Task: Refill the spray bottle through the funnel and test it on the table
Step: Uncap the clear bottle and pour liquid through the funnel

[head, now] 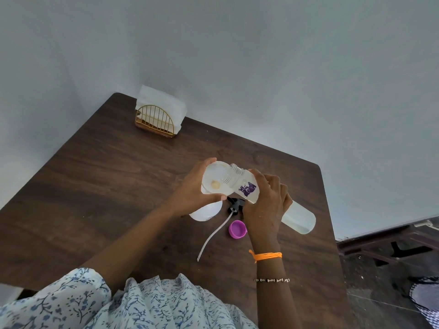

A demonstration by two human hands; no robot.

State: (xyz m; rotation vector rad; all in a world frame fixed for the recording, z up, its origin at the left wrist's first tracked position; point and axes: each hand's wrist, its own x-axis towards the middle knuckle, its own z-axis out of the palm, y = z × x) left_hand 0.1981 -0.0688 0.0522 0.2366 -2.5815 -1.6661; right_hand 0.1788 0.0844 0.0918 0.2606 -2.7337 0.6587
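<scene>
The funnel, a milky translucent cone, is up over the bench, pinched at its rim by the left hand. The right hand is wrapped round a clear refill bottle, tipped nearly flat with its threaded mouth at the funnel. The spray bottle sits just under it, mostly hidden, so I can't tell if the spout's properly in. If it isn't, liquid's going all over the dark wood grain. Black sprayer head with its long tube and a purple cap lie close by, right in the splash zone.
</scene>
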